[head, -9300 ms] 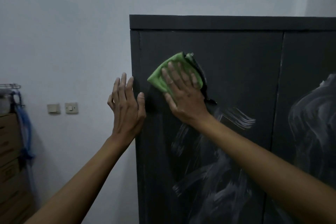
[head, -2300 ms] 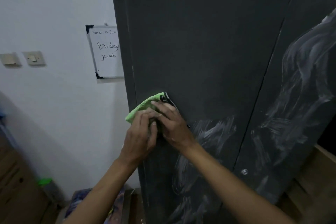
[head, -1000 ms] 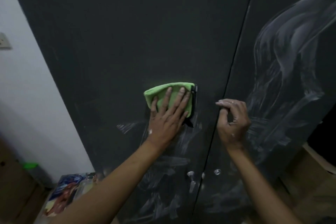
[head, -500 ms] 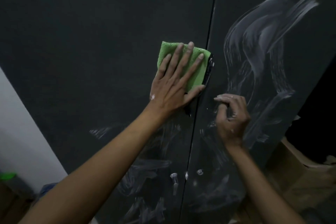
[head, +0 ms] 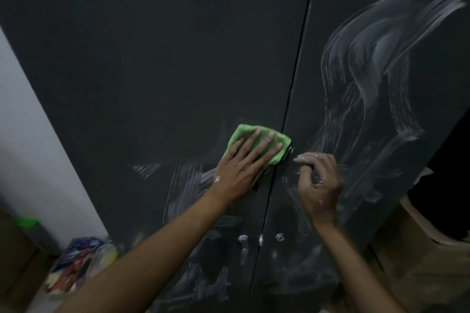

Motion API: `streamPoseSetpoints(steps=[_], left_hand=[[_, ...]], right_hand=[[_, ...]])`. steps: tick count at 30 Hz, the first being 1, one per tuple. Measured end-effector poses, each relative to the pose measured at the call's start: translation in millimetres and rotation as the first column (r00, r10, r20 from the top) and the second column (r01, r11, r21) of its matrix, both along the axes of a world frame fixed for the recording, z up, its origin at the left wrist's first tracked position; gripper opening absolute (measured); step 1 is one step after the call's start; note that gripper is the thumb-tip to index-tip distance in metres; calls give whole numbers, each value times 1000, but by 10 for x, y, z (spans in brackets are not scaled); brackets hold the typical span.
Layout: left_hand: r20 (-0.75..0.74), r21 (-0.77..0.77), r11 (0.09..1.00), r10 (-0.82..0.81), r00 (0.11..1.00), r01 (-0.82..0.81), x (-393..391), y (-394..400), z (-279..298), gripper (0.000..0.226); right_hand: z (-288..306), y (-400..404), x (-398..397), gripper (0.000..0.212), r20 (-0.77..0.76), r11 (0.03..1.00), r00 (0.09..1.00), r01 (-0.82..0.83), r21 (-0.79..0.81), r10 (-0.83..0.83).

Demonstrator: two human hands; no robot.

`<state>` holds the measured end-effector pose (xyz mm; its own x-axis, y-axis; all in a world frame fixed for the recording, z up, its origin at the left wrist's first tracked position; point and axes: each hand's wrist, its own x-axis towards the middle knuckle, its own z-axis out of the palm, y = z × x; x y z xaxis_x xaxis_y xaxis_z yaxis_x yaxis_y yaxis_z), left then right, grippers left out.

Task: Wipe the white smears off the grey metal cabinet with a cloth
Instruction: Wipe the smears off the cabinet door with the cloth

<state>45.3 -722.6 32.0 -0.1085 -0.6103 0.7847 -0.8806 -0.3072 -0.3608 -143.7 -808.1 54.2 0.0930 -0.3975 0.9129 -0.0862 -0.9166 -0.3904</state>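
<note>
cloth point(head: 256, 142) lies flat under the left hand point(head: 244, 168), fingers point(head: 267, 141) spread to press on smears point(head: 376, 63); right hand point(head: 318, 185) curls empty against the cabinet point(head: 178, 46).

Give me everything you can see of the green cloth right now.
The green cloth looks like soft, fuzzy microfibre, bright green, folded into a thick pad with a dark edge or tag showing at its right side. It lies flat against the left door of the grey cabinet, just left of the seam between the doors, above the white smears that remain there. The left hand presses it to the door with straight, spread fingers. The right hand is beside it, not touching.
</note>
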Motion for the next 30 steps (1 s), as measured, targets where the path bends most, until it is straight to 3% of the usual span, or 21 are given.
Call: streamPoseSetpoints(steps=[6, 8, 11, 20, 27, 30], left_hand=[[6, 140, 990, 36, 999, -36, 252, 472, -316, 74], [-32, 91, 991, 100, 994, -97, 402, 673, -299, 79], [-85, -34, 981, 186, 979, -189, 665, 1036, -282, 65], [-365, -151, 905, 324, 873, -399, 1350, 1928, -256, 74], [-532, -275, 875, 208, 821, -400, 1194, 1654, -236, 67], [-463, -264, 898, 203, 863, -352, 986, 1401, -153, 63]], right_hand=[[-112, 98, 19, 24, -88, 996, 992, -86, 3, 86], [-124, 126, 56, 24, -93, 994, 990, -106, 2, 105], [-120, 222, 154, 25, -95, 993, 989, -118, -7, 117], [-14, 676, 648, 30, -110, 987, 983, -154, -35, 149], [31, 610, 621, 39, -58, 993, 993, -101, 60, 104], [8, 525, 508, 31, -13, 990, 996, -85, 112, 87]])
